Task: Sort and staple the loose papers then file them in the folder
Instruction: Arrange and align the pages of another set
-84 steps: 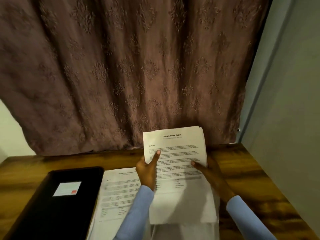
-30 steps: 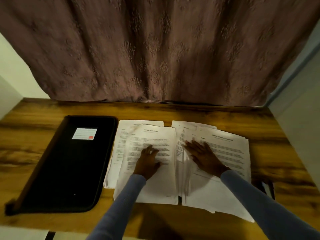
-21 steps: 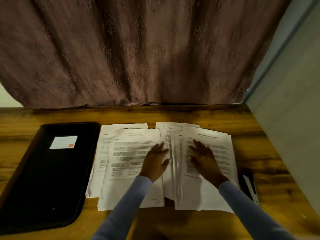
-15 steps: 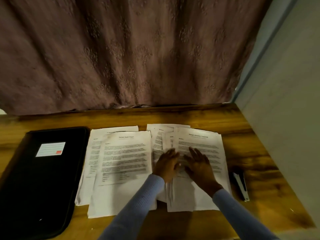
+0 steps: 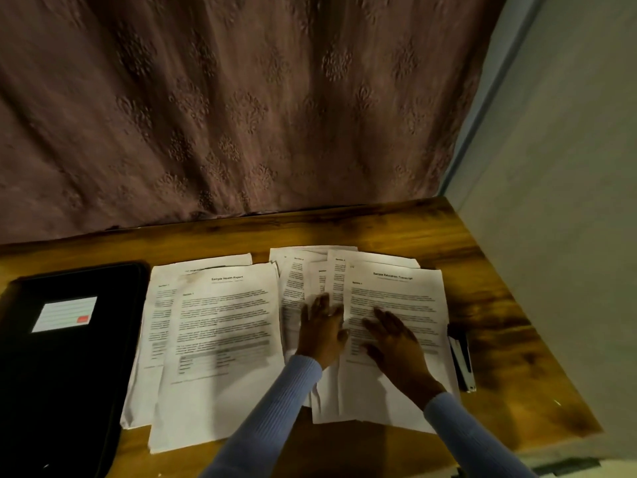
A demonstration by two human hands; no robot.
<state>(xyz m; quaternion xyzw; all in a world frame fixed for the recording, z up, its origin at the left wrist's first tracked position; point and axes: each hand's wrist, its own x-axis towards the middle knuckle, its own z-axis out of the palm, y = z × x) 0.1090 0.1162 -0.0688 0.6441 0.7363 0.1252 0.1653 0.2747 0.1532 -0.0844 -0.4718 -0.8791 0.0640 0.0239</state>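
Observation:
Loose printed papers lie spread on the wooden table (image 5: 396,225). A left pile (image 5: 220,339) is topped by a sheet headed "Sample Health Report". To its right a fanned pile (image 5: 396,298) is topped by a sheet headed "Sample Education Transcript". My left hand (image 5: 322,329) rests flat, fingers spread, on the fanned sheets at that pile's left edge. My right hand (image 5: 393,339) lies flat on the top sheet beside it. A black folder (image 5: 65,367) with a white label lies closed at the far left. A black stapler (image 5: 460,360) lies just right of the papers.
A brown patterned curtain (image 5: 241,115) hangs behind the table's back edge. A pale wall (image 5: 551,201) bounds the table on the right. The table's front edge runs below the papers.
The held sheets were laid on the left pile. My left hand moved from that pile onto the right pile, next to my right hand. The camera view shifted right.

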